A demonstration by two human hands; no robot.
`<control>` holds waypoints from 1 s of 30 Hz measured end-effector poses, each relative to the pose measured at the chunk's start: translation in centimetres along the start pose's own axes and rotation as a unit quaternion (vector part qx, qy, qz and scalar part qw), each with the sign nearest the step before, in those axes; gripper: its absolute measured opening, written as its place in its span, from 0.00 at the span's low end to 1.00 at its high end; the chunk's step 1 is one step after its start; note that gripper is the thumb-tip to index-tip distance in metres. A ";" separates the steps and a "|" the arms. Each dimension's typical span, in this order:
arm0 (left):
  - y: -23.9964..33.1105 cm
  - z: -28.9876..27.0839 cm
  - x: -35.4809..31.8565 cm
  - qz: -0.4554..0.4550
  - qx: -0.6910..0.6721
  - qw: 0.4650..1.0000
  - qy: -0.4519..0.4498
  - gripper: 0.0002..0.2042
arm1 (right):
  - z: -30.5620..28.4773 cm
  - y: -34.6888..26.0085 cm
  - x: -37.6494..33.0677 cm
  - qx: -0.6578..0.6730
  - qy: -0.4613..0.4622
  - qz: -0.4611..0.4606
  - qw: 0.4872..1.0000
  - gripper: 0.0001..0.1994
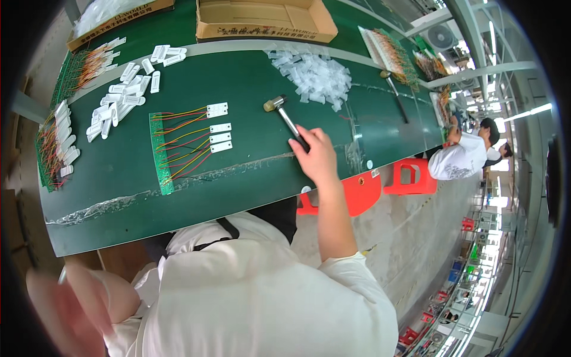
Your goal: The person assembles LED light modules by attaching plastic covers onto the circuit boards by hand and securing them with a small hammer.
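Hammer (288, 121): located over the surface (238, 77), between its middle and its near edge; whether the head (275, 103) is rested cannot be told.
Handling: judged head-heavy, stiff, not fragile; slipping on the bare shaft is possible.
Hold point: best taken by the dark grip (304, 143).
Right hand (319, 156): mostly closed; the grip is held between thumb and fingers.
Left hand (71, 304): blurred, off the near left corner; opening and contents cannot be told.

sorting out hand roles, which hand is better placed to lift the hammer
Right, most likely: the right hand is at the handle end of the hammer, while the left hand is a blur at lower left, away from the green table.
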State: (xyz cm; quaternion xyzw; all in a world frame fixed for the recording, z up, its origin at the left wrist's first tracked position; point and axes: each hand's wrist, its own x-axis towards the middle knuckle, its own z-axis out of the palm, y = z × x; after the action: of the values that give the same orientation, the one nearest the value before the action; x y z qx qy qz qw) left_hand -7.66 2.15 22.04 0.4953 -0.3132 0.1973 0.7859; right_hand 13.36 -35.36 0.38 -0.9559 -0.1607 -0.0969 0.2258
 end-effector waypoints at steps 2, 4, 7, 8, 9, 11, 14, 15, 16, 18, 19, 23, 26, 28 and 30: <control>-1.6 -3.0 -1.0 0.031 0.109 0.994 -0.009 0.31 | -1.8 0.9 1.4 0.040 -0.056 0.033 0.997 0.17; -5.9 -2.0 -1.4 -0.034 0.232 0.964 0.125 0.30 | -2.0 2.7 3.3 0.030 -0.048 0.050 0.997 0.17; -9.9 -4.3 -3.3 -0.191 0.592 0.781 0.049 0.25 | -1.3 5.3 6.9 -0.009 -0.026 0.046 0.999 0.18; -11.6 -4.5 -3.7 -0.192 0.701 0.686 0.028 0.21 | -1.1 5.5 7.9 -0.032 -0.021 0.047 0.998 0.18; -13.1 -5.2 -4.9 -0.203 0.721 0.662 0.029 0.19 | -0.7 5.8 8.9 -0.030 -0.022 0.049 0.998 0.18; -15.7 -7.1 -7.6 -0.268 0.716 0.642 0.055 0.19 | 0.5 5.6 10.6 -0.076 0.044 0.003 0.996 0.20; -16.6 -7.4 -9.2 -0.350 0.687 0.630 0.098 0.26 | 1.8 3.5 11.7 -0.077 -0.002 0.017 0.997 0.22; -16.7 -7.6 -9.4 -0.369 0.677 0.629 0.098 0.26 | 1.9 3.3 11.9 -0.089 -0.011 0.019 0.996 0.22; -16.6 -7.6 -9.4 -0.388 0.668 0.627 0.098 0.26 | 2.0 3.6 12.0 -0.104 0.000 0.005 0.995 0.22; -16.6 -7.3 -9.1 -0.419 0.629 0.642 0.131 0.27 | 1.8 4.2 12.5 -0.103 -0.024 -0.003 0.994 0.22; -16.5 -7.3 -8.7 -0.410 0.627 0.650 0.129 0.24 | 1.8 5.2 12.5 -0.089 -0.026 -0.002 0.996 0.21; -15.9 -13.1 -7.0 -0.287 0.727 0.617 0.096 0.20 | 1.9 8.0 13.0 -0.019 -0.034 0.003 0.999 0.16; -16.1 -18.5 -6.6 -0.217 0.815 0.526 0.107 0.20 | 1.9 7.1 13.5 -0.003 -0.058 0.000 0.998 0.16; -16.1 -20.5 -6.0 -0.181 0.865 0.457 0.100 0.20 | 1.9 7.1 13.8 -0.010 -0.071 0.006 0.997 0.16; -16.2 -21.3 -5.7 -0.298 0.828 0.466 0.093 0.21 | 1.6 6.9 13.8 -0.021 -0.085 0.018 0.996 0.16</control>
State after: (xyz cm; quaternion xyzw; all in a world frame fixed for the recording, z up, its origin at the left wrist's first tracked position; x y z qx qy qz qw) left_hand 4.62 14.35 0.85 0.9564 0.2385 0.1629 0.0443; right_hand 28.77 -36.84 -0.28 -0.9679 -0.1606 -0.0143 0.1930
